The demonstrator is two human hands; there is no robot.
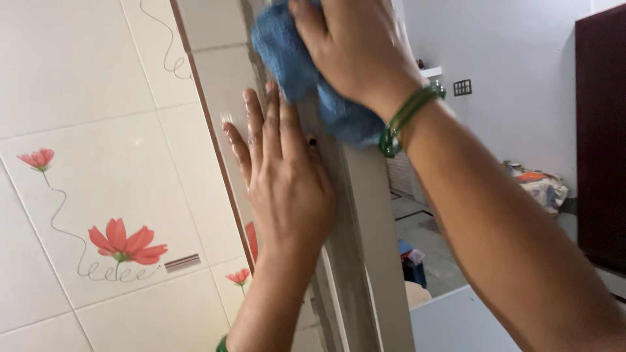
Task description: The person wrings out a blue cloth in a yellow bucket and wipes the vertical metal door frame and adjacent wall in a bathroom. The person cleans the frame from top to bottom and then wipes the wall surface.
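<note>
My right hand (355, 45) presses a blue cloth (293, 62) against a grey door frame (365, 221) near the top of the view. Green bangles (407, 117) sit on that wrist. Just below, my left hand (283, 176) lies flat with fingers together and spread upward against the frame's edge and the tiled wall (98, 98). It holds nothing. The cloth hangs partly behind my right wrist.
The cream wall tiles carry red flower prints (127, 242). Past the frame lies a room with a white wall (515, 78), a dark wooden door (600, 137), a heap of cloth (541, 186) and small items on the floor.
</note>
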